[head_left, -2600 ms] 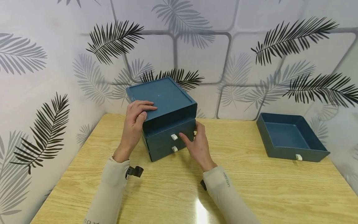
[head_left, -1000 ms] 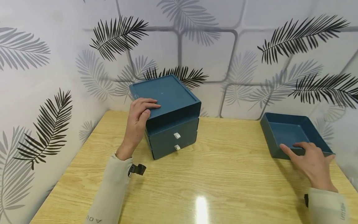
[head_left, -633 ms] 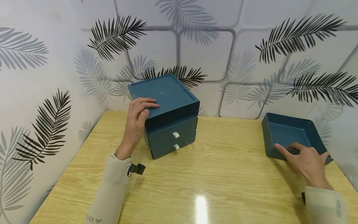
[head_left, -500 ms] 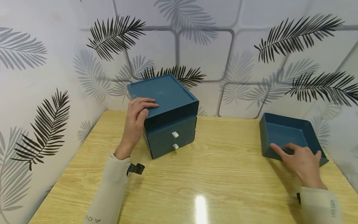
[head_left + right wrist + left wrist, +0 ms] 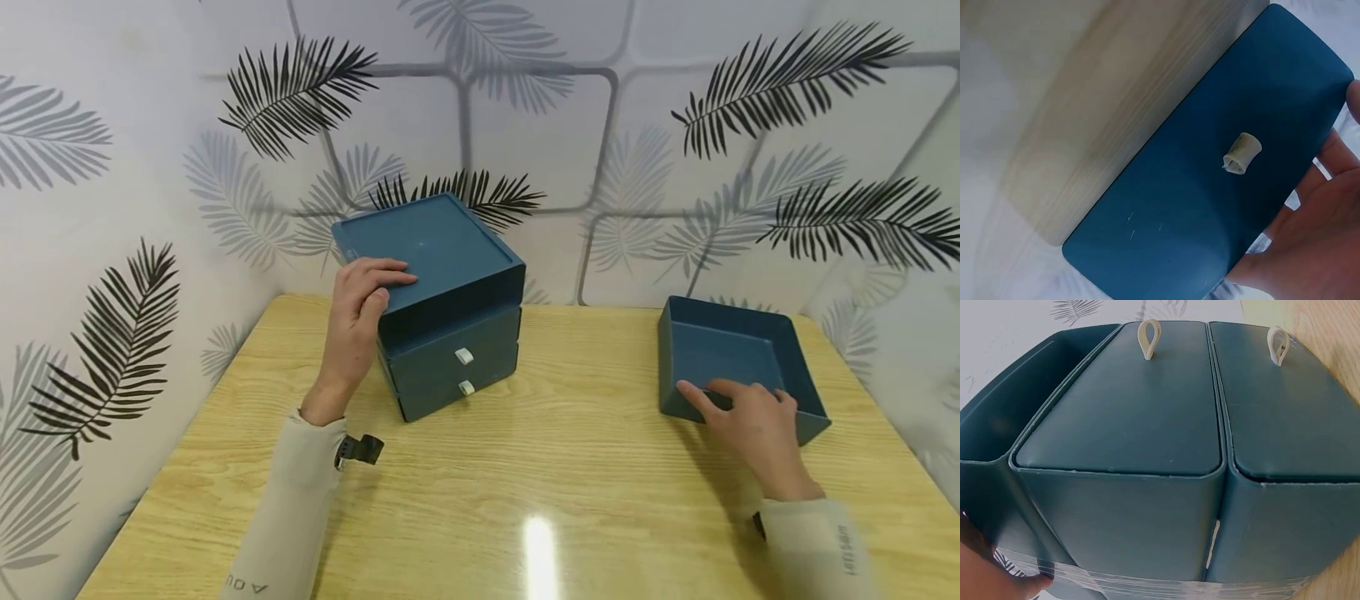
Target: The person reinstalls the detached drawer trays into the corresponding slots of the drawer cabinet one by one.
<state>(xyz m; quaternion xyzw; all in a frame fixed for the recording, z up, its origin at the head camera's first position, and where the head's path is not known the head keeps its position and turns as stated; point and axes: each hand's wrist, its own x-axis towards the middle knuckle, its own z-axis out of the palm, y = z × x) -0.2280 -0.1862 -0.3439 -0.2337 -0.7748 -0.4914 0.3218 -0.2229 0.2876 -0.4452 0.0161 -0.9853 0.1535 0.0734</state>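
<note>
A blue plastic drawer cabinet stands on the table at the left, its top slot vacant above two closed drawers with white pull loops. Over the cabinet's upper left edge lies my left hand, its fingers resting on the top. On the right, my right hand grips the near wall of a loose blue drawer, thumb on the left and fingertips reaching inside. In the right wrist view the drawer's front carries a white loop. The left wrist view shows the cabinet's drawer fronts from close by.
A light wooden table lies under everything, with bare wood between cabinet and drawer. Walls with leaf-patterned covering stand behind and at the left. Clear tape or film shows along the cabinet's side.
My right hand has left the cabinet's front and taken hold of the loose drawer's near wall. The drawer has shifted left and turned somewhat. The left hand stays on the cabinet.
</note>
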